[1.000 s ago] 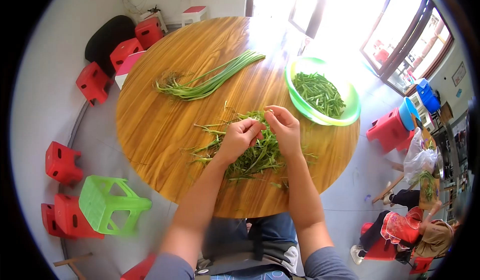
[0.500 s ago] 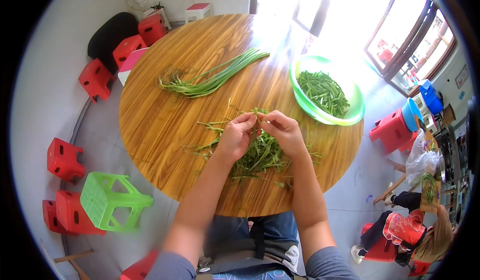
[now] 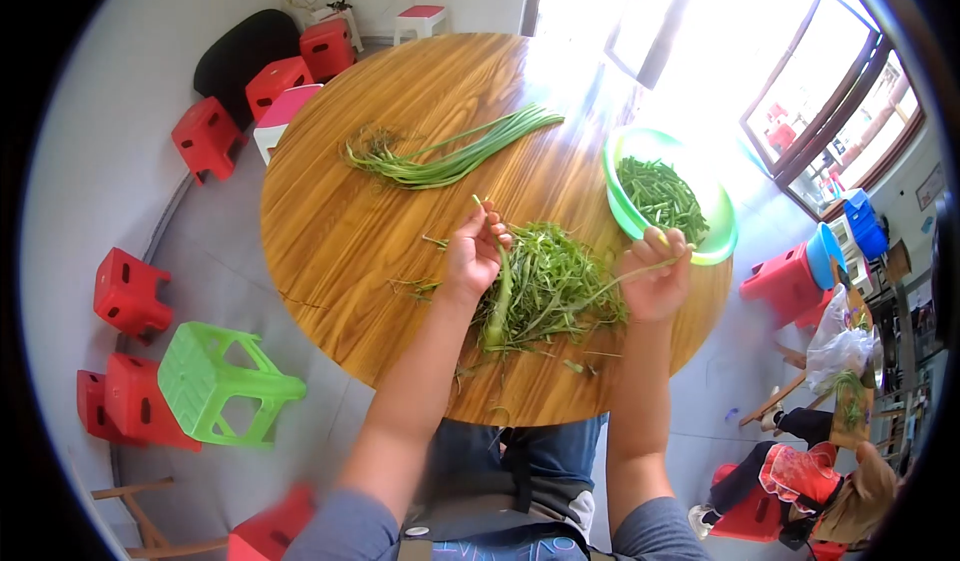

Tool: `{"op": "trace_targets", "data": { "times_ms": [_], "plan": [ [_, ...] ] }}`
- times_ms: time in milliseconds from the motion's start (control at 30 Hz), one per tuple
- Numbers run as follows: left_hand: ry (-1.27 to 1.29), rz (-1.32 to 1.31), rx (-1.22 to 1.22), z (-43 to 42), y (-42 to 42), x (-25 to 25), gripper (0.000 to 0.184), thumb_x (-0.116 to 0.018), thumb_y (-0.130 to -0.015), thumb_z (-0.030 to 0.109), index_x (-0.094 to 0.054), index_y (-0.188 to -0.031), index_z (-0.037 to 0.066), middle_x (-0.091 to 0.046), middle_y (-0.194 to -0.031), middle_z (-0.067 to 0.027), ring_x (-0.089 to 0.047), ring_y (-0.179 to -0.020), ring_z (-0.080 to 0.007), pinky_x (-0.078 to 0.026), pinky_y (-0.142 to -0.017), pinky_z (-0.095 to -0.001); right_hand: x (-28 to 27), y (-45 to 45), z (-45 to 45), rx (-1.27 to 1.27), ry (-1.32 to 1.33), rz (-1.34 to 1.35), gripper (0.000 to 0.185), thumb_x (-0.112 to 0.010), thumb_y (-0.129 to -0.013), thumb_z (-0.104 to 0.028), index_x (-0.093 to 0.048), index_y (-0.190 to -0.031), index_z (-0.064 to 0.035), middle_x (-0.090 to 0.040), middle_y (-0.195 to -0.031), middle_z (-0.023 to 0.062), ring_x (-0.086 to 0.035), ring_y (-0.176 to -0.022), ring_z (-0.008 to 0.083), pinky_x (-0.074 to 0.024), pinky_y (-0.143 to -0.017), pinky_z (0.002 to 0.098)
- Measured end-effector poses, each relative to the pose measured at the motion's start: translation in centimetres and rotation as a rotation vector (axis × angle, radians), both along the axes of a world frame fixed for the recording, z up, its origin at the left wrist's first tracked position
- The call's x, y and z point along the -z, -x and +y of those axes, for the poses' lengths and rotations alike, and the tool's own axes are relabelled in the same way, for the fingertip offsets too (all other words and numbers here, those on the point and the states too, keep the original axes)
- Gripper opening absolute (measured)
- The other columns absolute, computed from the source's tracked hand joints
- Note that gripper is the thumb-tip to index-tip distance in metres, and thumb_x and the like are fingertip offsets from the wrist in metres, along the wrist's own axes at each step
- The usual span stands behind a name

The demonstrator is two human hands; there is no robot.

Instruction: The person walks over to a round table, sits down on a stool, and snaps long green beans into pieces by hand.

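Observation:
My left hand [image 3: 475, 251] is closed around a green vegetable stalk [image 3: 501, 301], which hangs down from the fingers; a short tip pokes out above them. To the right, my right hand [image 3: 656, 279] pinches a thin pale-green strip [image 3: 618, 283] that trails down left toward the pile. Between and below both hands lies a loose heap of green leaves and trimmings [image 3: 555, 271] on the table. Just behind my right hand stands a light green basin [image 3: 622, 201] with short cut green stalks [image 3: 660, 193] in it.
A bundle of long green stalks [image 3: 450, 166] lies farther back on the round wooden table [image 3: 340, 251]. Red stools [image 3: 132, 291] and a green stool [image 3: 215, 386] stand at left. At right, a seated person [image 3: 820, 481] is beside a bench with greens and a plastic bag [image 3: 838, 349].
My hands were together above the heap and have moved apart, the right one going right toward the basin with the strip. The whole view has shifted slightly.

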State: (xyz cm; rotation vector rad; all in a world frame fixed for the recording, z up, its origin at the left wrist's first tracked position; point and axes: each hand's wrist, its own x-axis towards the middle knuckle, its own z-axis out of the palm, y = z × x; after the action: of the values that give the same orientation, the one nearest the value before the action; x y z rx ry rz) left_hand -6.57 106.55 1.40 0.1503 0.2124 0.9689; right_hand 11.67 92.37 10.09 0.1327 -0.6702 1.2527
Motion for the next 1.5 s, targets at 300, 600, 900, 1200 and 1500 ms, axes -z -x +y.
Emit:
{"op": "trace_targets", "data": {
  "times_ms": [300,600,900,1200,1500],
  "plan": [
    [0.007,0.002,-0.046,0.8,0.2,0.6,0.017,-0.051,-0.091,0.019,-0.054,-0.1,0.005,-0.057,-0.072,-0.0051,-0.05,-0.06,-0.0131,-0.042,-0.055,-0.0257,-5.3,-0.4,-2.1,0.549,0.657,-1.932,0.049,-0.065,-0.08,-0.016,-0.048,-0.125,-0.0056,-0.063,-0.098,0.0121,-0.06,-0.082,0.0155,-0.0481,-0.072,0.0295],
    [0.016,0.037,0.001,0.3,0.6,0.5,0.019,-0.053,-0.09,0.02,-0.053,-0.103,0.006,-0.053,-0.076,-0.0037,-0.048,-0.062,-0.0113,-0.041,-0.057,-0.025,-7.8,-12.0,2.6,1.037,0.458,-2.042,0.017,-0.064,-0.08,-0.016,-0.067,-0.09,-0.0038,-0.065,-0.075,0.0105,-0.059,-0.064,0.0179,-0.0483,-0.063,0.0291],
    [0.255,-0.259,0.046,-0.8,2.2,0.1,0.02,-0.048,-0.093,0.021,-0.052,-0.105,0.005,-0.047,-0.078,-0.0059,-0.044,-0.058,-0.0118,-0.038,-0.052,-0.0235,-5.0,-30.7,20.6,1.03,1.037,-2.239,0.025,-0.057,-0.084,-0.024,-0.066,-0.1,-0.0085,-0.066,-0.092,0.0159,-0.063,-0.086,0.0277,-0.0481,-0.08,0.0358],
    [0.17,-0.276,0.002,-0.7,2.1,-0.1,0.024,-0.04,-0.096,0.021,-0.05,-0.107,0.003,-0.05,-0.081,-0.0095,-0.051,-0.06,-0.0143,-0.041,-0.052,-0.0253,2.5,-38.9,33.7,0.678,1.055,-2.562,0.042,-0.046,-0.089,-0.031,-0.046,-0.129,-0.0176,-0.053,-0.123,0.0131,-0.048,-0.114,0.0331,-0.0374,-0.097,0.04],
    [0.166,-0.223,-0.014,-1.4,2.8,0.0,0.023,-0.039,-0.096,0.022,-0.049,-0.105,0.003,-0.053,-0.083,-0.0111,-0.054,-0.06,-0.0151,-0.043,-0.052,-0.0251,6.3,-39.5,38.9,0.682,0.839,-2.743,0.034,-0.05,-0.086,-0.027,-0.058,-0.113,-0.0091,-0.064,-0.097,0.0157,-0.06,-0.088,0.0312,-0.0461,-0.081,0.0371]
  ]
}}
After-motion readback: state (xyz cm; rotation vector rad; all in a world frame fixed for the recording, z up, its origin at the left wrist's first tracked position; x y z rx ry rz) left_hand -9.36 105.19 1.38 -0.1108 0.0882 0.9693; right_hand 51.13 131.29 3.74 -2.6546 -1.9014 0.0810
